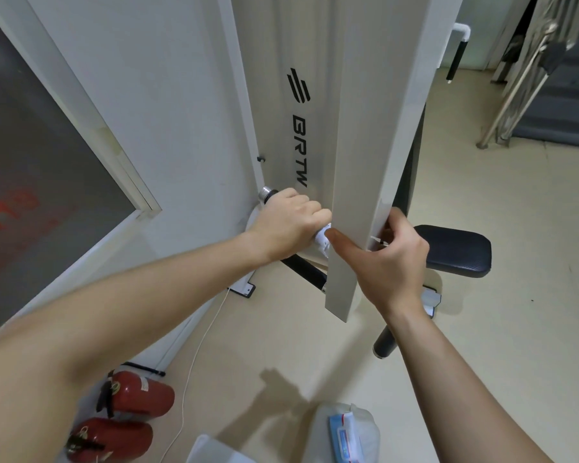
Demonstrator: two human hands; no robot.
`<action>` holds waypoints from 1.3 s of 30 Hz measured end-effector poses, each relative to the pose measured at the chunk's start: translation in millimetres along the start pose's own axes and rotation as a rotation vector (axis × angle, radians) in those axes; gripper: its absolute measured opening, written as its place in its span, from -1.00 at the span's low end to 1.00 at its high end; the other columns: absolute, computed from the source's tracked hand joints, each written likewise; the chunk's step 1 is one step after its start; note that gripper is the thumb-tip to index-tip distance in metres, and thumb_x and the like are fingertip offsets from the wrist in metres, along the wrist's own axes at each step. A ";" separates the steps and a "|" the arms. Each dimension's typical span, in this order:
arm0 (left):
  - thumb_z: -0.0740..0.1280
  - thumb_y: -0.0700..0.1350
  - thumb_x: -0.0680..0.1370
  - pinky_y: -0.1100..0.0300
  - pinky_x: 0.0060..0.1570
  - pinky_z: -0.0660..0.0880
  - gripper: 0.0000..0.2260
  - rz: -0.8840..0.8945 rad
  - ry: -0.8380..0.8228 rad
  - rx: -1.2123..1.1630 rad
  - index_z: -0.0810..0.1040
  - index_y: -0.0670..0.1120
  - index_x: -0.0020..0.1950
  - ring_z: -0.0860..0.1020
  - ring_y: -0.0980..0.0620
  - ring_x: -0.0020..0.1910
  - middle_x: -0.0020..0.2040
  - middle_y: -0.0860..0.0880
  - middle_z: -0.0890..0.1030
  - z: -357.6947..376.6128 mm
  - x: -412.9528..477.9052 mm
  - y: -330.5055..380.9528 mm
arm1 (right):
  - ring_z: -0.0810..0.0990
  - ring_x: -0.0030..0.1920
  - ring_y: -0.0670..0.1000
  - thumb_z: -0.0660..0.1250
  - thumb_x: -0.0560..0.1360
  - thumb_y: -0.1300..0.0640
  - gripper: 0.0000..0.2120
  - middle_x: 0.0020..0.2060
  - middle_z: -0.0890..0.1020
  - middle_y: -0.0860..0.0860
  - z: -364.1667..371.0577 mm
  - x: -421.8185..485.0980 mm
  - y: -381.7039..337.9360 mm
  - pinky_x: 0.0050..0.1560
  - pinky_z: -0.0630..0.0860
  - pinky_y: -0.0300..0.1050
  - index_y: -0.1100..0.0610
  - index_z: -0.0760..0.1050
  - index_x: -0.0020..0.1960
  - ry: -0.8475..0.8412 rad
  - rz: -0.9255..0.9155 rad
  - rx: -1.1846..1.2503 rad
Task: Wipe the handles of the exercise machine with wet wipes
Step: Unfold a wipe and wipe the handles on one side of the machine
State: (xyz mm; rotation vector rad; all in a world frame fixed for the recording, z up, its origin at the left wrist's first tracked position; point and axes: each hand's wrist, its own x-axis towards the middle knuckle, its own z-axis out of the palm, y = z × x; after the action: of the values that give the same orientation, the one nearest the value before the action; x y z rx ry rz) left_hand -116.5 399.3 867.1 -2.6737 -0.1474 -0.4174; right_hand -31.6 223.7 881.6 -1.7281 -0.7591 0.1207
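White wet wipe (322,241) bulges out from under the fingertips of the left hand (288,225), which is curled tight round a handle (268,194) at the centre of the frame; only the handle's chrome end cap pokes out past the knuckles, toward the upper left. Just right of it, the right hand (390,259) clamps the lower part of a pale, flat upright bar (358,182), thumb across its front and fingers hooked behind its right edge. The two hands sit close together, with the bar between them.

Behind the bar stands the exercise machine (271,95), a white column with a black logo and lettering running down it. A black padded seat (455,252) juts out to the right, and a black roller pad (385,344) sits below it.

Beige, smooth floor (498,329) fills the lower right. At the bottom centre lies a pack of wipes (345,432) in clear plastic. Two red fire extinguishers (137,392) lie at the lower left beside a thin white cable (194,362). A frosted pane (47,162) with red marks fills the left edge, and stairs with a metal railing (528,71) show in the upper right.
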 end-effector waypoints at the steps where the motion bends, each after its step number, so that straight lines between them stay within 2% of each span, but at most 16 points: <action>1: 0.24 -0.37 0.18 0.12 -0.39 0.39 -0.75 -0.005 0.032 0.020 0.31 -0.04 -0.34 0.37 -0.11 -0.50 -0.47 -0.04 0.36 5.0 -1.4 -1.9 | 0.63 -0.19 0.04 0.51 0.16 -0.26 -0.52 -0.22 0.66 -0.01 1.2 -0.5 0.0 -0.23 0.58 0.01 0.05 0.53 -0.11 -0.001 0.000 0.005; 5: 0.33 -0.28 0.20 0.21 -0.36 0.25 -0.62 0.146 -0.124 0.030 0.10 -0.01 -0.38 0.30 -0.10 -0.54 -0.51 0.04 0.26 -6.3 7.3 -25.1 | 0.62 -0.20 0.00 0.51 0.15 -0.27 -0.54 -0.24 0.65 -0.04 4.9 -0.3 0.6 -0.21 0.60 0.00 -0.01 0.53 -0.12 -0.001 0.003 0.010; 8: 0.41 -0.05 0.39 0.20 -0.33 0.32 -0.67 0.044 -0.674 -0.079 0.27 0.00 -0.40 0.39 -0.06 -0.42 -0.46 0.08 0.36 -30.7 34.2 -48.0 | 0.62 -0.20 0.03 0.53 0.16 -0.23 -0.55 -0.24 0.64 -0.03 8.7 4.3 1.8 -0.21 0.60 0.04 0.02 0.53 -0.12 0.003 -0.009 -0.003; 10: 0.48 -0.05 0.41 0.18 -0.33 0.37 -0.78 -0.087 -1.001 -0.226 0.45 0.03 -0.31 0.47 -0.01 -0.34 -0.37 0.07 0.48 -38.4 50.8 -55.9 | 0.62 -0.20 0.04 0.54 0.17 -0.22 -0.55 -0.24 0.63 -0.02 10.2 6.0 3.6 -0.21 0.60 0.04 0.03 0.53 -0.11 0.007 -0.019 -0.001; 12: 0.54 -0.07 0.39 0.18 -0.27 0.42 -0.82 -0.164 -1.146 -0.305 0.55 0.00 -0.22 0.52 0.00 -0.25 -0.29 0.05 0.54 -36.9 61.5 -60.2 | 0.60 -0.22 0.06 0.53 0.16 -0.23 -0.54 -0.27 0.61 0.00 9.6 5.9 5.8 -0.21 0.60 0.05 0.04 0.53 -0.12 0.011 -0.025 0.005; 15: 0.52 -0.07 0.40 0.19 -0.33 0.38 -0.81 -0.117 -1.083 -0.279 0.50 0.02 -0.26 0.49 0.02 -0.30 -0.33 0.07 0.51 -32.3 57.0 -62.6 | 0.58 -0.22 0.07 0.52 0.16 -0.25 -0.53 -0.28 0.60 0.02 6.6 9.5 8.3 -0.21 0.58 0.05 0.05 0.52 -0.13 0.014 -0.045 -0.004; 17: 0.40 -0.10 0.40 0.17 -0.30 0.28 -0.82 -0.022 -0.777 -0.167 0.40 0.01 -0.31 0.42 0.01 -0.39 -0.41 0.08 0.43 -27.8 45.6 -64.5 | 0.58 -0.23 0.06 0.54 0.18 -0.24 -0.53 -0.26 0.61 0.02 3.5 15.0 9.0 -0.24 0.54 0.01 0.06 0.52 -0.12 0.012 -0.061 -0.016; 19: 0.28 -0.20 0.33 0.16 -0.21 0.20 -0.85 0.062 -0.327 -0.008 0.33 -0.01 -0.33 0.32 -0.02 -0.46 -0.47 0.08 0.33 -12.2 27.9 -66.2 | 0.58 -0.23 0.07 0.57 0.19 -0.20 -0.54 -0.26 0.61 0.03 0.8 19.5 9.7 -0.25 0.52 0.01 0.07 0.52 -0.12 0.013 -0.064 -0.018; 21: 0.19 -0.31 0.28 0.15 -0.22 0.24 -0.79 0.049 0.052 0.069 0.33 0.01 -0.34 0.27 -0.04 -0.45 -0.46 0.05 0.31 8.8 11.5 -63.0 | 0.59 -0.22 0.06 0.57 0.19 -0.19 -0.54 -0.25 0.62 0.02 -0.3 19.9 11.4 -0.24 0.54 0.02 0.07 0.53 -0.11 0.009 -0.065 -0.010; 23: 0.19 -0.39 0.27 0.14 -0.27 0.33 -0.75 -0.041 0.225 0.148 0.34 -0.02 -0.34 0.30 -0.07 -0.44 -0.44 -0.02 0.33 20.9 3.5 -58.0 | 0.60 -0.20 0.07 0.56 0.19 -0.22 -0.53 -0.24 0.63 0.02 0.1 17.2 13.5 -0.21 0.57 0.05 0.06 0.54 -0.10 0.006 -0.061 -0.002; 25: 0.20 -0.41 0.26 0.15 -0.32 0.34 -0.74 -0.095 0.255 0.169 0.33 -0.04 -0.34 0.31 -0.08 -0.45 -0.45 -0.03 0.33 20.9 3.2 -56.2 | 0.60 -0.19 0.08 0.55 0.18 -0.23 -0.53 -0.23 0.63 0.02 1.7 16.1 14.6 -0.20 0.58 0.08 0.05 0.53 -0.10 0.002 -0.056 0.000; 28: 0.27 -0.33 0.23 0.19 -0.32 0.18 -0.73 -0.023 0.077 0.109 0.23 -0.01 -0.36 0.23 -0.05 -0.50 -0.49 0.04 0.23 12.2 9.2 -64.2 | 0.60 -0.20 0.10 0.56 0.19 -0.22 -0.53 -0.24 0.62 0.03 5.3 20.0 14.8 -0.22 0.58 0.09 0.05 0.52 -0.11 -0.006 -0.061 -0.003; 32: 0.39 -0.12 0.37 0.21 -0.41 0.25 -0.76 -0.114 -0.693 -0.055 0.33 -0.01 -0.35 0.40 -0.04 -0.42 -0.43 0.06 0.38 -24.0 39.2 -72.0 | 0.60 -0.19 0.14 0.56 0.19 -0.23 -0.51 -0.23 0.62 0.06 7.0 22.5 16.3 -0.22 0.57 0.11 0.08 0.50 -0.11 -0.014 -0.071 0.008; 34: 0.44 -0.07 0.41 0.18 -0.41 0.31 -0.83 -0.153 -0.952 -0.067 0.45 0.00 -0.27 0.44 -0.02 -0.39 -0.36 0.02 0.48 -36.9 56.3 -66.7 | 0.60 -0.19 0.15 0.55 0.19 -0.25 -0.48 -0.22 0.62 0.06 6.8 21.2 16.3 -0.23 0.57 0.11 0.11 0.49 -0.11 -0.014 -0.084 -0.002; 37: 0.45 -0.04 0.44 0.17 -0.43 0.28 -0.82 -0.120 -1.060 -0.025 0.50 -0.07 -0.23 0.39 0.00 -0.40 -0.36 0.00 0.46 -40.3 68.4 -51.2 | 0.61 -0.17 0.14 0.54 0.19 -0.27 -0.46 -0.20 0.63 0.05 2.6 19.7 17.1 -0.22 0.58 0.12 0.11 0.48 -0.10 -0.016 -0.081 -0.003; 39: 0.45 -0.01 0.44 0.17 -0.41 0.30 -0.77 -0.068 -0.970 -0.048 0.45 -0.04 -0.30 0.38 0.00 -0.42 -0.40 0.02 0.44 -38.1 62.7 -45.1 | 0.61 -0.17 0.13 0.54 0.19 -0.27 -0.46 -0.20 0.62 0.04 -2.5 19.3 18.0 -0.22 0.58 0.11 0.11 0.48 -0.11 -0.017 -0.080 -0.008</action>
State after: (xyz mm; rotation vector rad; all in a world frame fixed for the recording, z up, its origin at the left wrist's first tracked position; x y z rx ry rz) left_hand -74.7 426.1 937.5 -2.6772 -0.5062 0.8911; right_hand -7.8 230.2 871.9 -1.7034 -0.8414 0.0781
